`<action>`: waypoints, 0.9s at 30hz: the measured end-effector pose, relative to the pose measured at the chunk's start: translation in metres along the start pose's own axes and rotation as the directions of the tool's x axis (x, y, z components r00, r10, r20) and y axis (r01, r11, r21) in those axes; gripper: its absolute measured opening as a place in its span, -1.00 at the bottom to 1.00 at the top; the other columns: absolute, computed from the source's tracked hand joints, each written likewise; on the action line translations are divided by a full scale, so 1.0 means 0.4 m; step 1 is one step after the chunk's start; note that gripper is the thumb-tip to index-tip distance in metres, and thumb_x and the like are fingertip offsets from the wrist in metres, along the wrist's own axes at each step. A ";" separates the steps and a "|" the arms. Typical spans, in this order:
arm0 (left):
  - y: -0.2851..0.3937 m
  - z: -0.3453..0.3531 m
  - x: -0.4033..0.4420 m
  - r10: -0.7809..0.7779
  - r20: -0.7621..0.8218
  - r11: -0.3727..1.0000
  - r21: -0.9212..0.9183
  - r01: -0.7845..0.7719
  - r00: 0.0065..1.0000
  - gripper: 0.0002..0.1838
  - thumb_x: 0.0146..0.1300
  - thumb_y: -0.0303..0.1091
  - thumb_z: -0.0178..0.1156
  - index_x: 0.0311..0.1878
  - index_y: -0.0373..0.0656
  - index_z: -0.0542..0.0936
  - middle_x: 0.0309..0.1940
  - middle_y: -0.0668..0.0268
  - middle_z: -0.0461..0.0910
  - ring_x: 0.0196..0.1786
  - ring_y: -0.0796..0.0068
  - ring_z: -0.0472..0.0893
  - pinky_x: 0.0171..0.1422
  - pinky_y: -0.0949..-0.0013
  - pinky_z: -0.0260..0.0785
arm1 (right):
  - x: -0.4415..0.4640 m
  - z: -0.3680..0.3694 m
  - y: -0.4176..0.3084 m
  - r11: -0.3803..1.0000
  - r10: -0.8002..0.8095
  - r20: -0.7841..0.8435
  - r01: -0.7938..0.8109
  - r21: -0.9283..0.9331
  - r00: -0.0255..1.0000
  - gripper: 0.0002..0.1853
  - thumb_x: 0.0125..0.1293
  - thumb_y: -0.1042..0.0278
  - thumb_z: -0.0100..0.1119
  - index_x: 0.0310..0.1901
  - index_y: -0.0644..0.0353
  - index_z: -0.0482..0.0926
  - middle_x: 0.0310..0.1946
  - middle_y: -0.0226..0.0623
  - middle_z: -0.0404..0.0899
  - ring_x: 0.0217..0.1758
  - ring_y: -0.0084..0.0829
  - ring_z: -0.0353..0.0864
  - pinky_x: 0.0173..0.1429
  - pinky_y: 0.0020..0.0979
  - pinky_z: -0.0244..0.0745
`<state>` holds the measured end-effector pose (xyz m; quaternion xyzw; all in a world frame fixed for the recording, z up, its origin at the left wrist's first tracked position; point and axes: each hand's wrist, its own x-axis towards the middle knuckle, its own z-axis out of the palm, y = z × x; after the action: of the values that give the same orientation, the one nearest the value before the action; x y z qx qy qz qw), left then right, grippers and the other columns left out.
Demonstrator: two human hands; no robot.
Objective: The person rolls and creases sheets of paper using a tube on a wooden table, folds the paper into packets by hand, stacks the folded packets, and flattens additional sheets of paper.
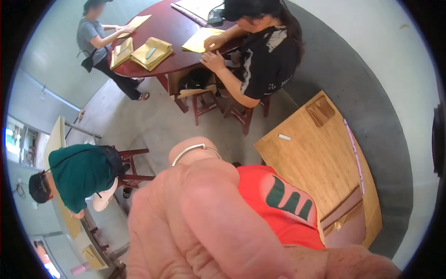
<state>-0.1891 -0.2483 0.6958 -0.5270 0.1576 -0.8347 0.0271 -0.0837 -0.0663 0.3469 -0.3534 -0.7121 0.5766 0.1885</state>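
My left hand (200, 218) fills the lower middle of the view, very close to the camera, with a silver bangle at its wrist. Its fingers are curled and the tips run out of the frame; what they hold, if anything, is hidden. At the bottom right edge, skin that seems to be part of my right hand (357, 262) shows beside it, mostly cut off. Behind the hands is a red garment (278, 200) with a green and pink print. To its right stands a wooden table (306, 158) bearing brown paper (320, 110) and a small white piece (284, 137).
A person in black (269, 60) handles yellow paper at a dark red table (179, 23). Another person in grey (93, 37) stands at its left, near stacked yellow paper (152, 53). A person in green (81, 172) bends over a bench at left. Stools (204, 109) stand between.
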 end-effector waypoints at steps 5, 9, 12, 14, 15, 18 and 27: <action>0.051 -0.061 -0.053 -0.012 0.313 0.693 0.687 -0.218 0.950 -0.79 0.35 -0.50 -0.11 -0.13 -0.25 0.54 -0.30 0.62 0.50 -0.13 0.82 0.47 0.13 0.67 0.20 | 0.060 0.020 -0.064 0.998 -0.053 0.024 0.053 0.014 0.998 -0.67 0.18 0.12 0.04 -0.38 0.24 0.62 -0.35 -0.02 0.65 -0.35 -0.06 0.65 -0.22 -0.12 0.49; 0.018 -0.088 -0.040 -0.080 0.420 0.775 0.596 -0.208 0.904 -0.81 0.32 -0.46 -0.05 -0.17 -0.23 0.56 -0.30 0.54 0.54 -0.14 0.70 0.52 0.10 0.58 0.24 | 0.123 0.043 -0.124 0.994 -0.109 0.039 0.108 0.028 0.993 -0.67 0.18 0.11 0.04 -0.37 0.24 0.62 -0.34 -0.02 0.65 -0.34 -0.06 0.65 -0.22 -0.12 0.50; 0.024 -0.112 0.004 -0.161 0.508 0.857 0.497 -0.135 0.846 -0.83 0.30 -0.43 0.00 -0.19 -0.22 0.57 -0.30 0.48 0.57 -0.14 0.61 0.55 0.09 0.51 0.27 | 0.182 0.070 -0.184 0.987 -0.155 0.052 0.153 0.042 0.987 -0.67 0.18 0.11 0.04 -0.36 0.24 0.62 -0.34 -0.01 0.65 -0.34 -0.06 0.65 -0.21 -0.13 0.50; 0.034 -0.131 0.036 -0.214 0.557 0.892 0.447 -0.073 0.803 -0.84 0.29 -0.41 0.03 -0.21 -0.21 0.58 -0.30 0.44 0.59 -0.15 0.55 0.57 0.08 0.46 0.29 | 0.224 0.096 -0.228 0.980 -0.193 0.063 0.190 0.053 0.979 -0.66 0.19 0.11 0.04 -0.35 0.24 0.63 -0.33 -0.01 0.65 -0.33 -0.06 0.65 -0.21 -0.13 0.50; 0.037 -0.142 0.047 -0.239 0.571 0.900 0.434 -0.041 0.786 -0.85 0.28 -0.40 0.04 -0.22 -0.21 0.59 -0.30 0.42 0.60 -0.15 0.52 0.58 0.07 0.44 0.30 | 0.248 0.106 -0.254 0.977 -0.210 0.068 0.206 0.057 0.975 -0.66 0.19 0.11 0.04 -0.35 0.24 0.63 -0.33 -0.01 0.65 -0.33 -0.06 0.65 -0.21 -0.13 0.50; 0.033 -0.171 0.066 -0.310 0.589 0.902 0.430 0.035 0.747 -0.86 0.26 -0.37 0.09 -0.24 -0.19 0.60 -0.29 0.36 0.63 -0.16 0.43 0.62 0.06 0.37 0.33 | 0.309 0.142 -0.320 0.966 -0.253 0.076 0.248 0.078 0.964 -0.66 0.19 0.10 0.04 -0.34 0.24 0.63 -0.33 -0.01 0.65 -0.33 -0.06 0.65 -0.20 -0.13 0.50; -0.133 -0.368 -0.331 -0.932 -0.102 0.156 0.753 0.640 0.347 -0.78 0.18 -0.49 0.17 -0.09 -0.22 0.61 -0.33 0.21 0.66 -0.29 0.26 0.63 -0.17 0.36 0.46 | 0.336 0.156 -0.332 0.946 -0.320 0.088 0.312 0.086 0.944 -0.65 0.19 0.09 0.05 -0.32 0.24 0.63 -0.31 0.00 0.66 -0.31 -0.07 0.66 -0.19 -0.14 0.50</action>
<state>-0.2546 -0.1355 0.5377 -0.6270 -0.4790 -0.5801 -0.2021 -0.2551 -0.0235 0.4387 -0.1983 -0.7473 0.5807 0.2549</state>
